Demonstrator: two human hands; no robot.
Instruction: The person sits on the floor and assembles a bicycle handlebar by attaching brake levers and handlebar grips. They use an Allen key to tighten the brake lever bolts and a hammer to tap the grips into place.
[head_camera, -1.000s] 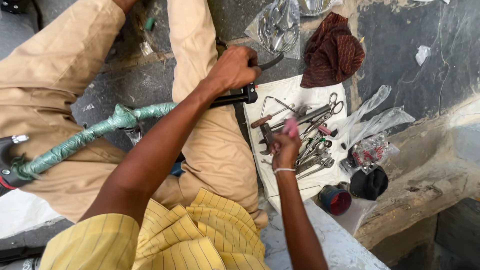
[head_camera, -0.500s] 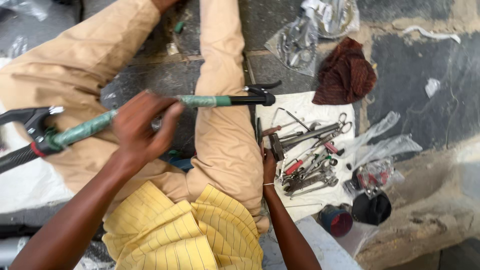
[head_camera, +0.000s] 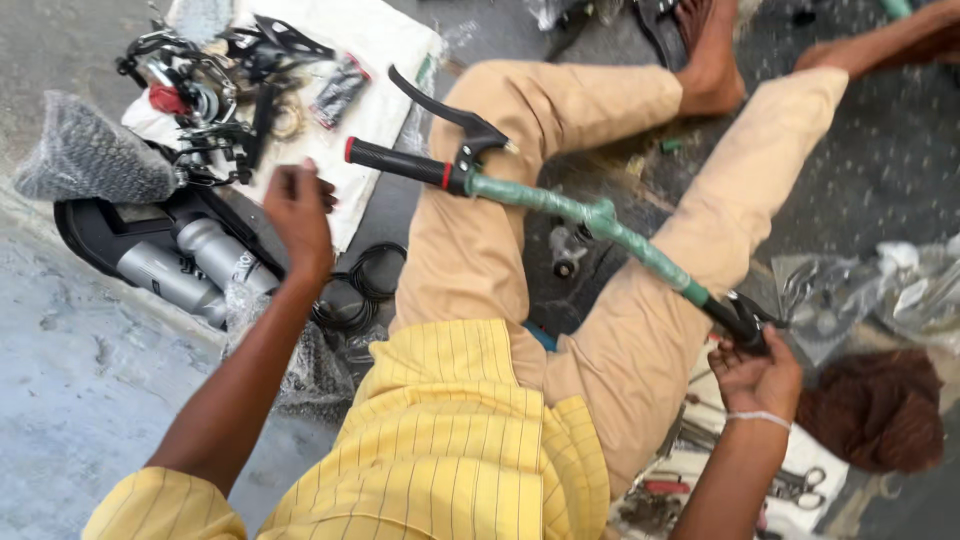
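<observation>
- Person seated on the floor, legs apart, a bicycle handlebar (head_camera: 600, 222) lying across the lap; its bar is wound in green protective wrap.
- Right hand (head_camera: 757, 375) is clenched around the handlebar's right end, where a black brake lever clamp sits just past the wrap. Fingers hide the end itself; cannot tell whether a grip is on it.
- Left hand (head_camera: 298, 210) is raised off to the left, apart from the handlebar, over the edge of a white cloth (head_camera: 385, 40). Fingers are curled in; cannot tell whether they pinch something small or hold nothing.
- Left end of the handlebar already carries a black rubber grip (head_camera: 395, 160) with a red ring and a black brake lever (head_camera: 440, 105) pointing up and away. That side looks fitted.
- Green wrap is still on the bar between the two levers, so by my reading the unwrapping and any work at the right end are left to do.
- On the white cloth: a heap of black and chrome bicycle parts (head_camera: 205, 85), some in small clear bags.
- Beside the cloth: a grey mesh-wrapped bundle (head_camera: 90, 155), two silver bottles (head_camera: 195, 265) on a black tray, a coil of black cable (head_camera: 360, 285).
- Lower right: a second cloth with scissors and hand tools (head_camera: 790, 485), a dark red rag (head_camera: 880, 405), crumpled clear plastic (head_camera: 880, 290).
</observation>
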